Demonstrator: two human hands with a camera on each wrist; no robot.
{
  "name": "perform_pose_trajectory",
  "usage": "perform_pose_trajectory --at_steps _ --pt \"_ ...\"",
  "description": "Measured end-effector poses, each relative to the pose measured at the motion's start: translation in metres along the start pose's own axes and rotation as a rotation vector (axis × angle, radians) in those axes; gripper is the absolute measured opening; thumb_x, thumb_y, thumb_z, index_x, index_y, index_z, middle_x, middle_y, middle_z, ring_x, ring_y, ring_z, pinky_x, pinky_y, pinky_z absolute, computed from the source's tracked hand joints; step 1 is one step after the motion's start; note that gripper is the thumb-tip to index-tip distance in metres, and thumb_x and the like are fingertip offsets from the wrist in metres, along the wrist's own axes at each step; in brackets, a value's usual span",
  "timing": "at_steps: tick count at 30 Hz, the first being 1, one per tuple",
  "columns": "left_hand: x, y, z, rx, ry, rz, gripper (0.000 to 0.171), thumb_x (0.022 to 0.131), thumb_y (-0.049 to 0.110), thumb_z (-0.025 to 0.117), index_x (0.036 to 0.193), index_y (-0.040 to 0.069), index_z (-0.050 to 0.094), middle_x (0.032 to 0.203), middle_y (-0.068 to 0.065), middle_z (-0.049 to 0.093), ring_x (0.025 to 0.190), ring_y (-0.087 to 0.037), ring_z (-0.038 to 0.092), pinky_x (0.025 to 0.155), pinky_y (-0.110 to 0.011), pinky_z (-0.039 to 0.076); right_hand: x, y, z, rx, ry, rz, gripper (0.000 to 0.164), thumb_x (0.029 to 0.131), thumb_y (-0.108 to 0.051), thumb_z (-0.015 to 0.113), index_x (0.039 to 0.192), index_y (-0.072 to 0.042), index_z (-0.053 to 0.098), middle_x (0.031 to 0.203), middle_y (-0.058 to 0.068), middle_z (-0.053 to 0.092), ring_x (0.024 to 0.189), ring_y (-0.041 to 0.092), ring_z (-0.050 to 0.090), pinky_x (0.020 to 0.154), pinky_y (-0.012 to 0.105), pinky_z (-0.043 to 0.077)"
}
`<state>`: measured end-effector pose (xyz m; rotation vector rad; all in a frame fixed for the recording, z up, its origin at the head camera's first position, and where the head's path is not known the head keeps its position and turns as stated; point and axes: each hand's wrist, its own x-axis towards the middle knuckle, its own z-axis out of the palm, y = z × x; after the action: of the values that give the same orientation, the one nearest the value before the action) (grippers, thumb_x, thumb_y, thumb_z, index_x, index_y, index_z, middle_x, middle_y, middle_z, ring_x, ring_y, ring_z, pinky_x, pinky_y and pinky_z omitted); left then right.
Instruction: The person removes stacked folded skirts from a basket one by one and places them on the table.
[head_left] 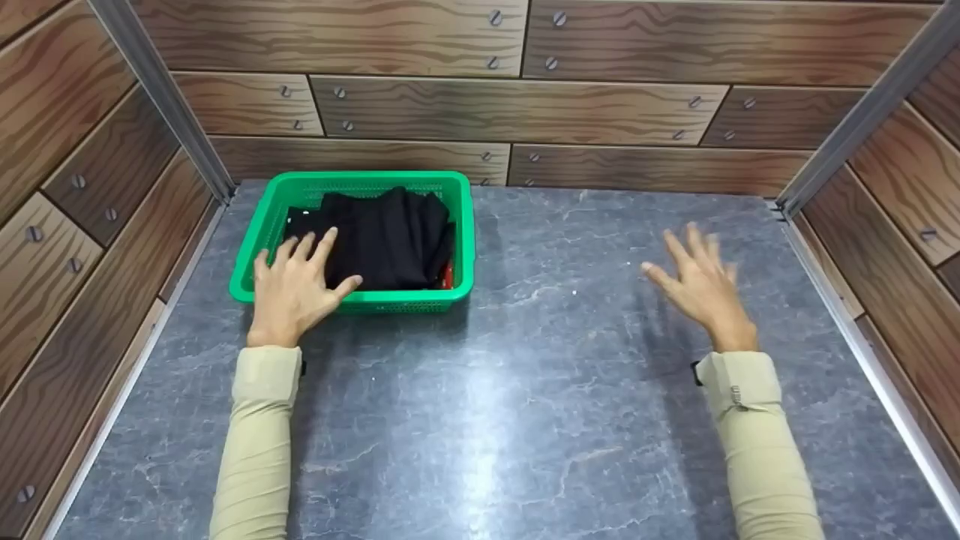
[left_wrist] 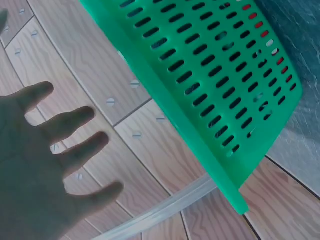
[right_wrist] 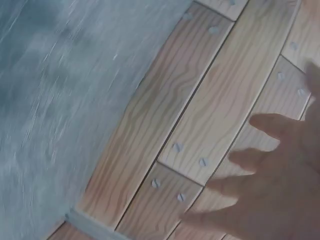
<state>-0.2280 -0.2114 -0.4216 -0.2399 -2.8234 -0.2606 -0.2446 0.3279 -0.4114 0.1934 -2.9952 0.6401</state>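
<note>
A green plastic basket point(head_left: 352, 296) with slotted walls stands at the back left, holding folded black cloth point(head_left: 390, 240). A bit of something red point(head_left: 448, 274) shows at the cloth's right edge. My left hand point(head_left: 296, 296) hovers with spread fingers over the basket's front left corner, overlapping the rim in the head view. In the left wrist view its fingers point(left_wrist: 75, 120) are apart and hold nothing, beside the basket's slotted wall point(left_wrist: 220, 75). Over the right part of the table, my right hand point(head_left: 705, 289) is spread and slightly blurred, nothing in its grasp.
The grey marbled tabletop point(head_left: 525, 390) is bounded by wood-patterned panels point(head_left: 517, 109) at the back and both sides. Metal corner posts point(head_left: 165, 97) rise at the back left and back right. Pale strips point(head_left: 862, 352) edge the table along the sides.
</note>
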Motion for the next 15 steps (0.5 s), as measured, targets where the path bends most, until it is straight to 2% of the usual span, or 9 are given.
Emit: perform_pose_trajectory --at_steps 2,4,6,10,13,15 --pt "0.001 -0.001 0.0 0.007 0.031 0.0 0.073 0.094 0.051 0.065 0.15 0.007 0.051 0.139 -0.026 0.057 0.126 -0.047 0.051 0.101 -0.069 0.036 0.003 -0.007 0.005 0.05 0.066 -0.048 0.063 0.103 -0.038 0.058 0.147 0.005 0.046 0.155 0.033 0.033 0.142 0.056 0.026 0.11 0.073 0.02" --pt "0.003 -0.003 0.0 -0.007 0.065 -0.008 0.065 0.094 0.044 0.067 0.144 0.004 0.057 0.132 -0.026 0.062 0.118 -0.047 0.056 0.095 -0.066 0.042 0.009 -0.017 0.013 0.132 0.147 -0.102 0.047 0.099 -0.021 0.066 0.134 0.009 0.059 0.138 0.033 0.054 0.128 0.053 0.048 0.106 0.065 0.036" --pt "0.006 -0.005 0.001 -0.028 0.1 -0.015 0.058 0.094 0.04 0.068 0.137 0.002 0.062 0.126 -0.026 0.065 0.112 -0.048 0.059 0.089 -0.064 0.046 0.016 -0.031 0.02 0.241 0.21 -0.138 0.035 0.095 -0.01 0.07 0.124 0.011 0.066 0.124 0.031 0.064 0.115 0.048 0.061 0.1 0.059 0.045" --pt "0.009 -0.011 0.003 -0.063 0.131 -0.038 0.052 0.094 0.038 0.068 0.13 -0.001 0.067 0.118 -0.027 0.068 0.099 -0.048 0.063 0.076 -0.062 0.051 0.027 -0.062 0.033 0.413 0.261 -0.155 0.025 0.092 -0.002 0.073 0.113 0.012 0.071 0.11 0.028 0.071 0.097 0.043 0.07 0.089 0.051 0.055" --pt "0.011 -0.017 0.002 -0.109 0.115 -0.088 0.052 0.095 0.038 0.067 0.129 -0.002 0.066 0.114 -0.028 0.068 0.089 -0.048 0.065 0.07 -0.061 0.052 0.035 -0.086 0.039 0.486 0.219 -0.129 0.026 0.092 -0.003 0.072 0.113 0.012 0.071 0.111 0.026 0.071 0.098 0.039 0.07 0.088 0.037 0.056" --pt "0.012 -0.021 0.001 -0.165 0.086 -0.139 0.055 0.095 0.04 0.066 0.132 -0.002 0.064 0.115 -0.029 0.068 0.087 -0.05 0.065 0.068 -0.062 0.052 0.041 -0.101 0.043 0.551 0.15 -0.117 0.028 0.093 -0.004 0.07 0.116 0.012 0.069 0.113 0.027 0.07 0.099 0.037 0.069 0.084 0.027 0.055"
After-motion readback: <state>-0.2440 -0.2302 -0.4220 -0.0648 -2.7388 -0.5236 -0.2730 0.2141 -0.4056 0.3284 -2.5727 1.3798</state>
